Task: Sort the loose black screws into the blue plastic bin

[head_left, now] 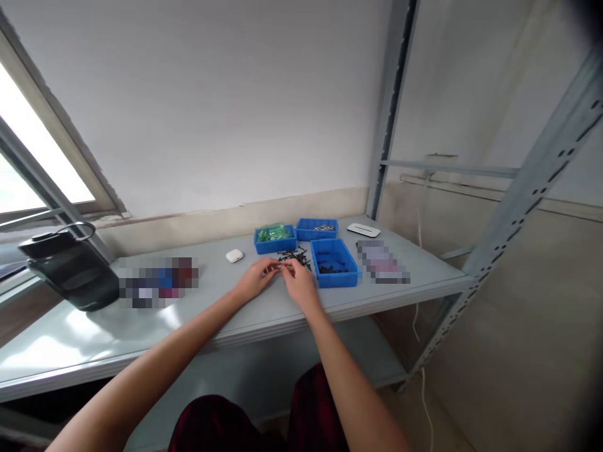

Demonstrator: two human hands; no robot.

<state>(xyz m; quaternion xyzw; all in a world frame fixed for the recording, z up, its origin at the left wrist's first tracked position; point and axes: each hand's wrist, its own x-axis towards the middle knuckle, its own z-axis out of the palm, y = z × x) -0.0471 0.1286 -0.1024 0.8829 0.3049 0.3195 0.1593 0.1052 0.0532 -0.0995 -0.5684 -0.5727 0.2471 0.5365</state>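
Observation:
My left hand [257,278] and my right hand [298,281] meet over the shelf top, fingertips pinched together. Whatever small piece is between them is too tiny to make out. Just behind the fingers lies a loose pile of dark, thin screw-like pieces [296,256]. To the right of my right hand stands a blue bin [336,279] with more dark pieces in it. Behind the pile, one blue bin [276,247] holds small green pieces [274,233], partly in clear plastic. Beside it another blue bin [316,234] contains small silvery metal parts [325,227].
A white earbud case [234,255] lies left of the hands. Further left are a blurred-out item [160,282] and a dark bottle [70,270]. On the right lie a white flat device [363,230] and a blurred phone-like object [382,261]. Metal shelf posts [393,94] rise at the side.

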